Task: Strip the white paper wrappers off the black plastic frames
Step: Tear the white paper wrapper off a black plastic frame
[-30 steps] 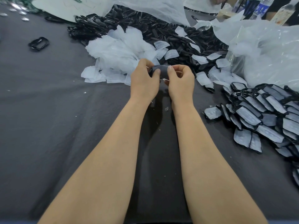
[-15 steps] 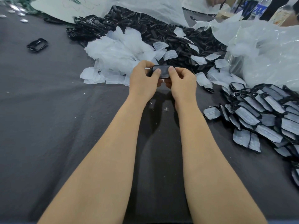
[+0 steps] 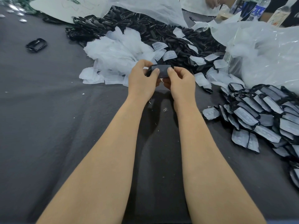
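I hold one wrapped black frame (image 3: 160, 70) up above the grey table cloth, its pale wrapper facing me. My left hand (image 3: 142, 80) grips its left end, thumb on the front. My right hand (image 3: 181, 80) pinches its right end, thumb tip at the wrapper's edge. A stack of wrapped frames (image 3: 265, 117) lies at the right. Behind my hands lies a heap of stripped white wrappers (image 3: 118, 50), and beyond it a pile of bare black frames (image 3: 145, 28).
One loose black frame (image 3: 36, 44) lies alone at the far left. Crumpled clear plastic bags (image 3: 262, 50) fill the back right. Another person's hand and bottles (image 3: 258, 8) show at the top edge. The grey cloth (image 3: 48, 118) spreads around my forearms.
Both hands have lifted the frame slightly and turned its wrapped face more toward me. My thumbs have shifted apart, toward its ends.
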Demonstrator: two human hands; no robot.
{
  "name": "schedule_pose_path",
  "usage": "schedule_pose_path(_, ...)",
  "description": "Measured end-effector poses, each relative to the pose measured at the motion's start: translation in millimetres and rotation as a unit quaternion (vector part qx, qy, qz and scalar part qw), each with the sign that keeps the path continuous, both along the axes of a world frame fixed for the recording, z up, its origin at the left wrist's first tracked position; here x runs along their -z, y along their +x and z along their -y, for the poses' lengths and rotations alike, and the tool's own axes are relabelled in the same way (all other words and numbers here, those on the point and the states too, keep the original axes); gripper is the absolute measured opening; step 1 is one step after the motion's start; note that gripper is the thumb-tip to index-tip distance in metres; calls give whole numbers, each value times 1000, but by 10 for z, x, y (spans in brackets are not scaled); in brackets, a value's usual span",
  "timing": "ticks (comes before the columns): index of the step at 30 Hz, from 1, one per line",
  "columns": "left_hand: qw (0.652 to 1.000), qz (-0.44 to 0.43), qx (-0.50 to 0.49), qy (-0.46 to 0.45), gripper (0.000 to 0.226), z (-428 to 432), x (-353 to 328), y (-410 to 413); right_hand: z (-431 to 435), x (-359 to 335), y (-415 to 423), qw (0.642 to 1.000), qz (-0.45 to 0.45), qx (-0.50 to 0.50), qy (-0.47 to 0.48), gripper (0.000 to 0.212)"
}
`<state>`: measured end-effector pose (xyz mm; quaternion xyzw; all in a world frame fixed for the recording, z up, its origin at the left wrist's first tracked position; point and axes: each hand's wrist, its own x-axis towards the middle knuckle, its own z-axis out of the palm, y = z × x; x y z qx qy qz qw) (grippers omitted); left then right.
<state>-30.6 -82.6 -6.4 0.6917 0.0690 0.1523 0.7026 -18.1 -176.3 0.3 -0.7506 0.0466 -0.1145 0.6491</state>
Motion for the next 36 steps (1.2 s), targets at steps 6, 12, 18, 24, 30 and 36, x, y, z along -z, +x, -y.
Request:
schedule_pose_path(6,999,-2,3,33,16,22,2,-21,-44,25,-15,993,29,31,-110,17)
schedule_pose_path(12,1000,-5,1,12,25,8,13,-11,-52,10,-37,997,33,38,-58,17)
schedule_pose_path(18,999,11,-16,30,20,13,-6,-33,-53,18,-80,987,104,62,-109,8)
schedule_pose_path(24,985,54,-36,162,12,37,-32,-65,-120,-13,-82,993,69,58,-75,18)
schedule_pose_path(30,972,73,-46,218,10,58,-32,-81,-151,-6,-30,992,-5,49,112,9)
schedule_pose_path(36,982,63,-37,174,12,60,-41,-93,-139,15,-48,997,36,56,44,17)
